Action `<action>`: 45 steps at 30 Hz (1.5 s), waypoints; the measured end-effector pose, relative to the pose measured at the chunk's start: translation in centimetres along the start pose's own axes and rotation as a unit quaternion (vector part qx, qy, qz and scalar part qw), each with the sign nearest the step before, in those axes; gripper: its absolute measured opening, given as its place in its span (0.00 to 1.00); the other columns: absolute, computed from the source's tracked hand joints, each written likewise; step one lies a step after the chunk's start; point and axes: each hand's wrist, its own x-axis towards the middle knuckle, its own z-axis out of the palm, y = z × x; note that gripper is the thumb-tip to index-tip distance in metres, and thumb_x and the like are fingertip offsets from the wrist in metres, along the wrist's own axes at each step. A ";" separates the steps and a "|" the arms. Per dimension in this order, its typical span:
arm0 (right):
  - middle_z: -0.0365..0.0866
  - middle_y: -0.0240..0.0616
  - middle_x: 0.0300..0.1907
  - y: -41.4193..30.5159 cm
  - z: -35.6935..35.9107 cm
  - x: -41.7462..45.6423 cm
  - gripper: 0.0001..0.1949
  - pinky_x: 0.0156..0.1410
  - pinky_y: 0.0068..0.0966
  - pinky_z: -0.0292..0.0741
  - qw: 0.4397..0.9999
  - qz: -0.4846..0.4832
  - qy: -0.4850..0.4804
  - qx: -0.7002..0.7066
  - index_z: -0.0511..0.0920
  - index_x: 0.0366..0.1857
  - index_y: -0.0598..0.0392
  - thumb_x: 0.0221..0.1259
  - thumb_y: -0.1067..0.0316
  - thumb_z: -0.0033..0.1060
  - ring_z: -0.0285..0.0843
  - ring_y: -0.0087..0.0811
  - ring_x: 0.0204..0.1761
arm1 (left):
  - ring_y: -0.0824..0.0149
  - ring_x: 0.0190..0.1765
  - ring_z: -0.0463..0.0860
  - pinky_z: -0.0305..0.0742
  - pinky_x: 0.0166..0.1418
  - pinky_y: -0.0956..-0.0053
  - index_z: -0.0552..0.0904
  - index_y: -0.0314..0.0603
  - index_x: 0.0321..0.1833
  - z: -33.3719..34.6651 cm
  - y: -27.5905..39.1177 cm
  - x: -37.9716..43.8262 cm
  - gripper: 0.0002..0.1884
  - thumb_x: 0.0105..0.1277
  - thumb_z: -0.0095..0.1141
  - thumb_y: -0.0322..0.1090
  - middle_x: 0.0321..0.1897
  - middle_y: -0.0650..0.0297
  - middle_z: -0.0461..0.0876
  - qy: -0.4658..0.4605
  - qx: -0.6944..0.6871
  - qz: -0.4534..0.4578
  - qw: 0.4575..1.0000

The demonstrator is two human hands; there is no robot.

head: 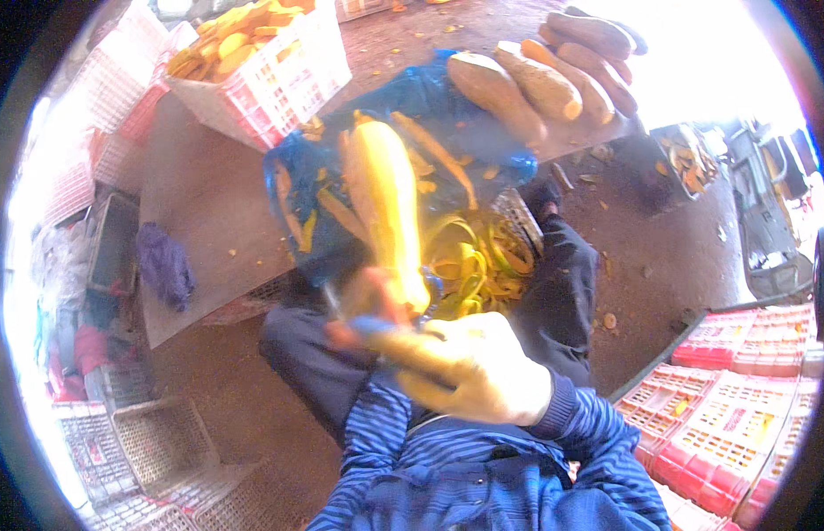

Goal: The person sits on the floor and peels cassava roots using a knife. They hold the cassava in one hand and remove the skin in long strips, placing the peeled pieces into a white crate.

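A long peeled squash (389, 192), bright yellow, points away from me above my lap. Its near end is at my left hand (375, 295), which is blurred and partly hidden behind the right one; its fingers close around that end. My right hand (482, 368), in a pale glove, grips a blue-handled tool (372, 324). Motion blur hides the tool's exact kind, though a thin greyish part shows beside the left hand. Below the squash, long curled peels (475, 265) fill a plastic crate (521, 216) between my legs. Blue plastic sheeting (379, 96) with peel strips lies beyond.
Several tan unpeeled squashes (551, 79) lie at the far right of the board (199, 172). A crate (272, 93) heaped with orange pieces stands far left. A purple cloth or bag (165, 265) rests on the board. Red and white crates (711, 411) flank my right side.
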 end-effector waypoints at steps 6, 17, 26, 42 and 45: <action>0.77 0.35 0.27 -5.6 -5.3 2.8 0.20 0.22 0.30 0.68 0.959 -0.281 0.031 -0.007 0.83 0.55 0.50 0.57 0.62 0.66 0.73 0.30 0.18 | 0.60 0.61 0.83 0.79 0.66 0.61 0.74 0.42 0.73 -0.3 0.0 0.1 0.25 0.80 0.51 0.47 0.63 0.53 0.82 -0.003 -0.028 -0.023 0.999; 0.76 0.40 0.18 -7.6 -6.5 1.4 0.25 0.26 0.33 0.73 0.982 -0.179 0.047 0.027 0.80 0.23 0.55 0.51 0.41 0.79 0.77 0.38 0.20 | 0.58 0.60 0.83 0.81 0.63 0.60 0.75 0.41 0.73 0.4 0.3 1.4 0.26 0.80 0.51 0.49 0.64 0.51 0.82 -0.011 -0.051 -0.064 0.997; 0.90 0.34 0.45 4.5 3.7 -2.3 0.26 0.42 0.23 0.80 0.943 0.179 0.191 0.205 0.82 0.66 0.52 0.60 0.76 0.66 0.85 0.25 0.37 | 0.56 0.59 0.84 0.83 0.60 0.59 0.75 0.40 0.73 -0.1 0.6 4.0 0.27 0.80 0.50 0.51 0.64 0.50 0.81 -0.101 -0.155 -0.203 0.962; 0.84 0.42 0.64 7.2 8.9 -4.9 0.32 0.74 0.24 0.69 0.862 0.328 0.199 0.330 0.72 0.77 0.56 0.65 0.77 0.61 0.75 0.23 0.65 | 0.54 0.66 0.79 0.76 0.71 0.51 0.76 0.45 0.71 -0.8 -4.5 7.8 0.38 0.71 0.55 0.68 0.64 0.52 0.80 -0.217 -0.176 -0.120 0.953; 0.83 0.32 0.49 9.7 8.3 -3.8 0.31 0.63 0.22 0.76 0.849 0.272 0.308 0.331 0.71 0.77 0.58 0.68 0.74 0.60 0.77 0.21 0.51 | 0.54 0.66 0.79 0.75 0.73 0.52 0.75 0.45 0.72 -1.3 -4.4 8.9 0.39 0.70 0.56 0.69 0.64 0.51 0.80 -0.283 -0.159 -0.103 0.940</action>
